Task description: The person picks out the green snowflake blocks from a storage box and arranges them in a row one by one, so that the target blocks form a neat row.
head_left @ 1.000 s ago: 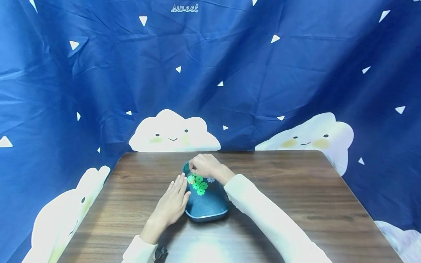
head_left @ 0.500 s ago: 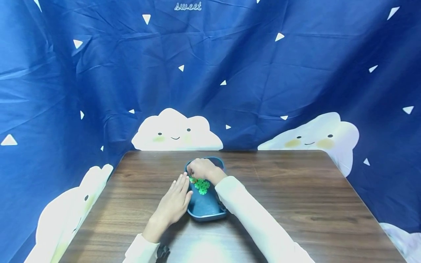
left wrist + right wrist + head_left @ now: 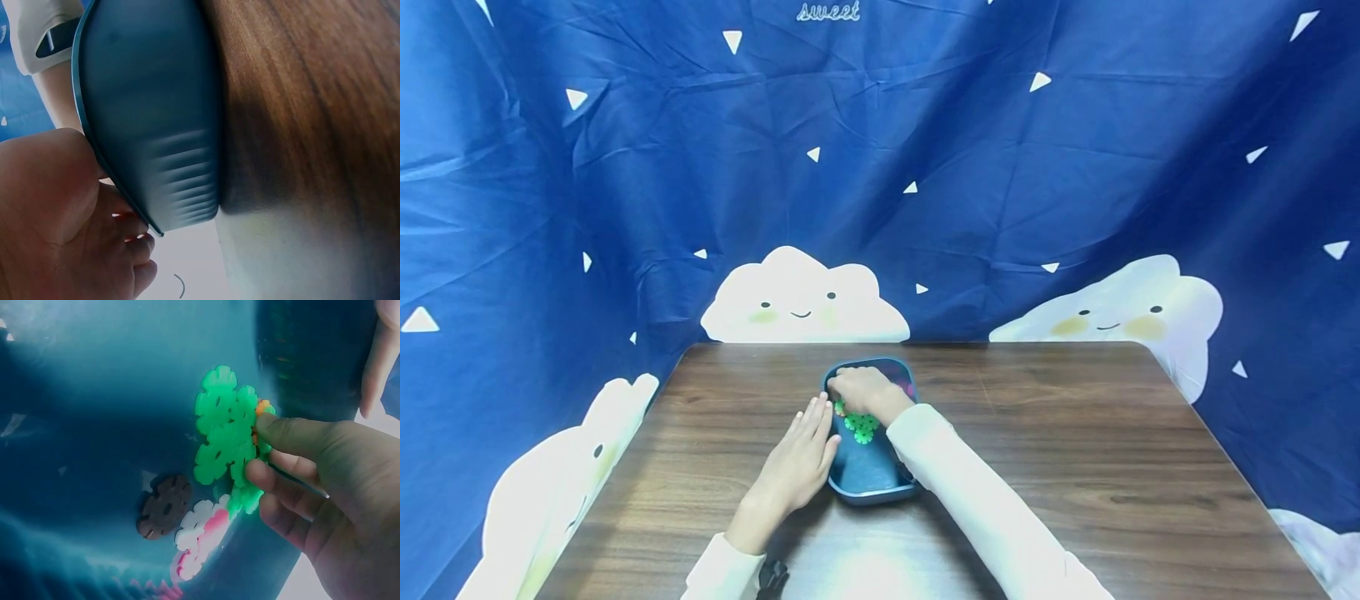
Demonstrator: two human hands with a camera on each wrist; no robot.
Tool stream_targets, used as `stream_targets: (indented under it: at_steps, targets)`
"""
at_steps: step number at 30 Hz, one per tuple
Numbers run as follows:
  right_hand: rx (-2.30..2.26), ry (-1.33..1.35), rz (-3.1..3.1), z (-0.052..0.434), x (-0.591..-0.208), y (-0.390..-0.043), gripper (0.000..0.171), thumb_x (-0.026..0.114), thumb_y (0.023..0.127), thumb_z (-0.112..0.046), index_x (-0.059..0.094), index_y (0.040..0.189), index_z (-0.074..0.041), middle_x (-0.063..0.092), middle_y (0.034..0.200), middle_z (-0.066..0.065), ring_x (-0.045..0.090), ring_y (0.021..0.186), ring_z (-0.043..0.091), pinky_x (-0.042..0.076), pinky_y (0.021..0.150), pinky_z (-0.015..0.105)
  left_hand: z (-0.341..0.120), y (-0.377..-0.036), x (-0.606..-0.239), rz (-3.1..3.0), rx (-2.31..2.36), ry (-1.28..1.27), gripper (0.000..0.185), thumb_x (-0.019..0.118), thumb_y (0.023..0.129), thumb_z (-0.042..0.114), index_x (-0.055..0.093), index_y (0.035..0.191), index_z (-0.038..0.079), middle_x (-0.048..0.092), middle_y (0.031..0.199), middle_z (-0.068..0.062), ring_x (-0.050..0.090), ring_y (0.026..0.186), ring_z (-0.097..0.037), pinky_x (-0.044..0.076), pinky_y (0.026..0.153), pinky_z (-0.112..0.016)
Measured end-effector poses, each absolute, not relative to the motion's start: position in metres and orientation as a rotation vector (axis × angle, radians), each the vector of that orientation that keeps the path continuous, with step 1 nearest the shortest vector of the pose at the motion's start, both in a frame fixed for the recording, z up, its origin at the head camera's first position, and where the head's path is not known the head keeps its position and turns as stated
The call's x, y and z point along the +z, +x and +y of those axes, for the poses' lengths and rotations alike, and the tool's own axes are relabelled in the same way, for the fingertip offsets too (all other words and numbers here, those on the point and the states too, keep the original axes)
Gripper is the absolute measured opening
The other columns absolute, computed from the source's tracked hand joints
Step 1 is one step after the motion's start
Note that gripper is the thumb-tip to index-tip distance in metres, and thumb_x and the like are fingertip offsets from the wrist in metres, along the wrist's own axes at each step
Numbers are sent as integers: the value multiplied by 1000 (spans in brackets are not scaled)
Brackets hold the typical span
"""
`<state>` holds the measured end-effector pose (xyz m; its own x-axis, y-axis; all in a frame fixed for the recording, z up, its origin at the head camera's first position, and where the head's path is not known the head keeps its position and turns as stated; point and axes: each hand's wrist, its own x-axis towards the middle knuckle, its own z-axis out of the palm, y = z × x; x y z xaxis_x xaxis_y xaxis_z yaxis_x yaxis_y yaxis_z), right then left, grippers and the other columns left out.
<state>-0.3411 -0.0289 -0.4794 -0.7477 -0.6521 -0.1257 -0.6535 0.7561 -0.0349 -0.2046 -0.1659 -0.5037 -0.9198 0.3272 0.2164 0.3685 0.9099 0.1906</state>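
Right grip (image 3: 861,390) is down inside the blue tray (image 3: 871,498), toward its far left corner. Fingers bent, thumb and index tips set on the edge of the flower-piece cluster; they touch green pieces (image 3: 219,422) and an orange piece (image 3: 262,406). Can't tell whether it actually pinches one (fingertips cover the contact spot). Most of the green pieces lie just on the person's side of that grip, overlapping, flat-looking in the tray. White pieces (image 3: 195,524) and pink pieces (image 3: 189,564) sit below the right fingertips in the right wrist view, near the tray wall; a brown piece (image 3: 165,506) lies further left of them, apart from the green ones. Head view also shows a bit of pink to the right of the right grip.

Left grip (image 3: 797,458): fingers straight and side by side, thumb a little off, holding nothing. It lies along the tray's left rim, left of and nearer the person than the right grip. Tray rests on the wooden desk (image 3: 1060,442), between the left grip and the right sleeve (image 3: 985,492). Beyond both grips: blue backdrop (image 3: 925,125), white clouds printed on it.
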Motion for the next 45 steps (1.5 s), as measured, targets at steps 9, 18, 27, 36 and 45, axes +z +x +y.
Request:
stream_targets:
  at_steps: [9, 18, 27, 36, 45]
  targets:
    - [15, -1013, 2837, -25, -478, -343, 31, 65, 94, -34, 67, 122, -20, 65, 122, 1, 65, 107, 19, 55, 96, 40, -164, -206, -500, -2920, -347, -514, 59, 36, 106, 34, 24, 155, 1, 22, 163, -14, 21, 152, -28, 23, 123, -47]
    - [-30, -1015, 2831, -20, -481, -341, 30, 68, 92, -36, 66, 118, -21, 65, 113, 0, 64, 96, 17, 56, 89, 38, -165, -205, -504, -2957, -361, -508, 60, 34, 107, 35, 20, 156, 3, 19, 164, -12, 19, 152, -28, 22, 124, -47]
    - [-55, -1039, 2828, -17, -478, -344, 30, 69, 90, -38, 65, 113, -20, 63, 102, -3, 59, 86, 15, 56, 82, 34, -164, -206, -504, -2945, -353, -507, 60, 37, 106, 34, 22, 155, 3, 20, 164, -12, 20, 152, -28, 24, 123, -48]
    - [-113, -1033, 2821, -9, -467, -343, 35, 71, 88, -37, 67, 118, -19, 63, 105, -4, 58, 88, 13, 55, 85, 36, -164, -203, -500, -2924, -351, -519, 59, 36, 106, 34, 26, 154, 1, 23, 163, -15, 23, 151, -30, 26, 122, -48]
    - [-133, -1119, 2823, 5, -455, -343, 36, 73, 86, -37, 68, 117, -19, 62, 103, -5, 58, 85, 11, 56, 79, 32, -165, -204, -496, -2940, -362, -516, 60, 37, 106, 36, 27, 153, 0, 19, 164, -15, 20, 152, -29, 26, 122, -48]
